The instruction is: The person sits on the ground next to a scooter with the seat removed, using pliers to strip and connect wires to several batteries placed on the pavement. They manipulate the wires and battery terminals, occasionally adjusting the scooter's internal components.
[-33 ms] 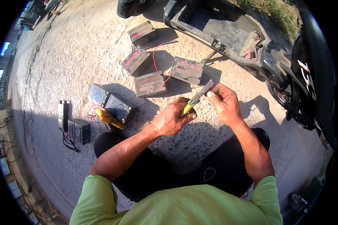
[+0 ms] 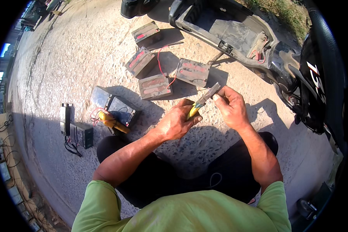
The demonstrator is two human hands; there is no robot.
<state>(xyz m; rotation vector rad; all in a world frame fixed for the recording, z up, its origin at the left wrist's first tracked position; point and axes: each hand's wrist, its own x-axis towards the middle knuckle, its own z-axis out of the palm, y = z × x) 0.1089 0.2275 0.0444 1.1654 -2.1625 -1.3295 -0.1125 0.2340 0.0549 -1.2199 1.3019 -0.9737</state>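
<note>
My left hand [image 2: 178,120] is wrapped round the yellow handles of a pair of pliers [image 2: 208,96], whose metal jaws point up and to the right. Beside the jaws, my right hand [image 2: 232,107] is closed in a pinch, thumb against forefinger. Whatever small thing lies between those fingers is too hidden to name. Beyond the hands on the ground are dusty grey block batteries with red strips on top: a right one [image 2: 192,72], a front one [image 2: 155,86], a left one [image 2: 140,62] and a far one [image 2: 147,33]. A red wire [image 2: 159,62] runs among them.
An open scooter floor compartment [image 2: 232,36] lies at the far right, with black bodywork [image 2: 317,69] along the right edge. To the left stand an open dark case [image 2: 121,110] under a yellow-handled tool [image 2: 111,121], and a black box [image 2: 81,135] with cables.
</note>
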